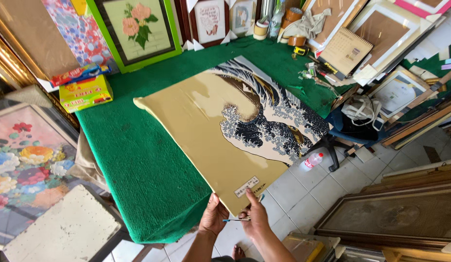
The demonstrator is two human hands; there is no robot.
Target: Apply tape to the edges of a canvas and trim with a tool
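A large glossy print (pixel 220 131) of a curling wave on a tan ground lies tilted across the green cloth-covered table (pixel 138 165), its near corner hanging over the table's edge. My left hand (pixel 213 216) grips the print's near edge from below, thumb up against it. My right hand (pixel 254 213) pinches the same near corner close to a small white label, and also holds a thin blue-tipped tool (pixel 235 220) that points left.
Framed flower pictures (pixel 136 26) lean at the table's back. A yellow box (pixel 86 93) sits at the left. Tools and tape rolls (pixel 303 48) clutter the far right corner. A bottle (pixel 312 161) lies on the tiled floor, frames (pixel 395 213) stacked to the right.
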